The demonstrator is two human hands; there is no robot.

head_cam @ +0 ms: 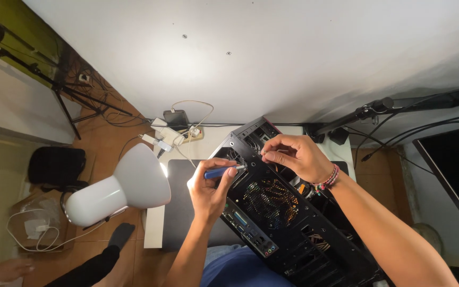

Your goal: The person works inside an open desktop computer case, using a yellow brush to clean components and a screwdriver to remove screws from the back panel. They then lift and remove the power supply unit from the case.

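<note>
A black metal computer case (293, 223) lies tilted across a white table (155, 228), its perforated rear panel facing up, with the round fan grille (266, 199) showing orange behind the mesh and a row of coloured ports near the lower edge. The left hand (208, 191) has its grip closed around a blue-handled screwdriver (221, 171), thumb and fingers wrapped on the handle, the short metal shaft pointing right toward the upper part of the rear panel. The right hand (293, 154), with a beaded bracelet (328, 179) at the wrist, rests on the top edge of the case, just beside the screwdriver's tip; its fingertips are pinched together there, but whether they hold anything is too small to tell. A white dome-shaped lamp (118, 191) stands left of the case. Beyond it, a white power strip (171, 135) with plugs lies on the floor by the wall.
</note>
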